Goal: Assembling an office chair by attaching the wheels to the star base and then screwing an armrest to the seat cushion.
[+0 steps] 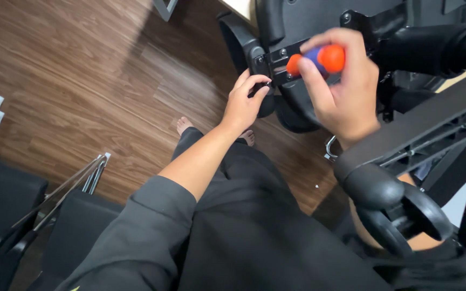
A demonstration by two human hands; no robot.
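Observation:
My right hand (343, 89) grips a screwdriver with an orange and blue handle (322, 59), held against the underside of an overturned black office chair (308, 21). My left hand (246, 102) reaches to the chair's black bracket (268, 59), its fingertips pinched on a small part there; what they pinch is too small to tell. The screwdriver's shaft is hidden behind my hand and the bracket. I sit in dark trousers and a grey sleeve, with my bare feet (184, 125) on the floor below the chair.
A chair base arm with black caster wheels (400, 210) crosses the right side, close to my right wrist. Black chairs with metal legs (95, 172) stand at the lower left. Brown wood floor (82, 70) fills the upper left.

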